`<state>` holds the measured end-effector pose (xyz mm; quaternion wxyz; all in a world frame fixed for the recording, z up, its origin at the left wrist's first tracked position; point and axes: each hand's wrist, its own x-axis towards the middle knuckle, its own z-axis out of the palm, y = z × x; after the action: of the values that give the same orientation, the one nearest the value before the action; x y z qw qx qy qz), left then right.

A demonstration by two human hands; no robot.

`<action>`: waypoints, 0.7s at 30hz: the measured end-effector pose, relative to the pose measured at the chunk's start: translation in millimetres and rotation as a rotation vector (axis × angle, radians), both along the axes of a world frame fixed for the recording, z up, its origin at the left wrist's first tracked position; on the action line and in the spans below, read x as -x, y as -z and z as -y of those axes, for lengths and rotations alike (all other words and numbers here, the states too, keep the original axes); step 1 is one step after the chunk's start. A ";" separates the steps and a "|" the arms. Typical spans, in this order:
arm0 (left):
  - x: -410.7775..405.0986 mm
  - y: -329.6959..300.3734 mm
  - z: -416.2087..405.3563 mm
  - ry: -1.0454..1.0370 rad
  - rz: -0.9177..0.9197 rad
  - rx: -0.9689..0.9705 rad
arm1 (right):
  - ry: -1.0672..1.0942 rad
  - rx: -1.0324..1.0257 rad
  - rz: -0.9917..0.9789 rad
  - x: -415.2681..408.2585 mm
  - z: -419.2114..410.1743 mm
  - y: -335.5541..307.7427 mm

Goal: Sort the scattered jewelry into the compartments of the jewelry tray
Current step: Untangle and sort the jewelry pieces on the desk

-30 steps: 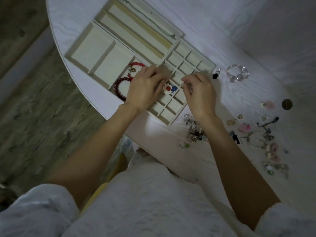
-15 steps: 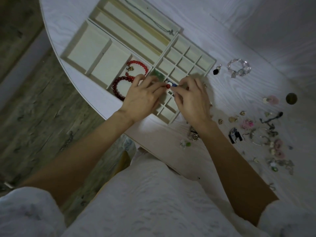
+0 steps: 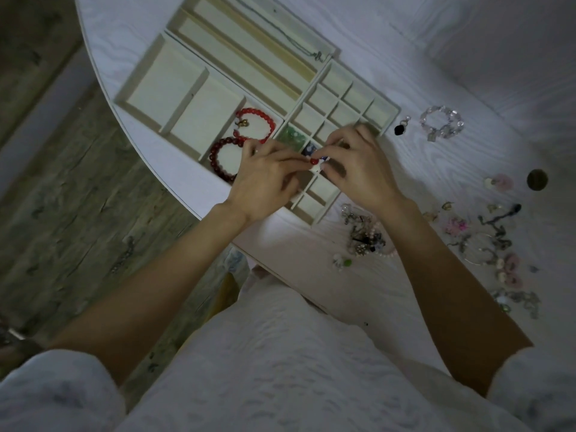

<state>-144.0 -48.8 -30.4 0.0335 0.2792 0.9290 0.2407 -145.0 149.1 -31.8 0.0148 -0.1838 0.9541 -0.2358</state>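
A cream jewelry tray [image 3: 174, 88] lies on the white table, with large, long and small square compartments. Two red bead bracelets [image 3: 254, 126] sit in one larger compartment; green pieces [image 3: 290, 137] and a blue piece [image 3: 308, 148] lie in small squares. My left hand [image 3: 265, 179] and my right hand [image 3: 358, 166] meet over the small compartments and pinch a small red, white and blue piece of jewelry [image 3: 314, 162] between their fingertips. A thin chain necklace [image 3: 280, 35] lies in the farthest long slot.
Loose jewelry is scattered right of the tray: a clear bead bracelet [image 3: 442, 123], a black pendant [image 3: 400, 127], a tangled pile [image 3: 364, 235] near my right wrist, pink and grey pieces [image 3: 486, 244] farther right, a round dark hole [image 3: 536, 179]. The table edge curves at left.
My hands came together over the small compartments; both now pinch the red, white and blue piece. The view shifted slightly.
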 end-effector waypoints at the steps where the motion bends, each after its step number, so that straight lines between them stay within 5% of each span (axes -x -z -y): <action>1: 3.5 0.1 1.3 0.024 0.004 -0.015 | -0.029 -0.001 0.013 2.5 -0.3 -0.4; 13: 16.5 1.1 0.3 0.106 -0.312 0.099 | 0.117 -0.039 0.000 -2.0 7.2 2.7; 21: 16.3 6.0 4.7 0.129 -0.311 0.106 | 0.065 -0.019 0.038 -4.5 6.6 0.9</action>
<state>-160.4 -53.6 -36.3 -0.0803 0.3700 0.9145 0.1427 -140.5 142.4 -32.7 0.0268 -0.1482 0.9614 -0.2305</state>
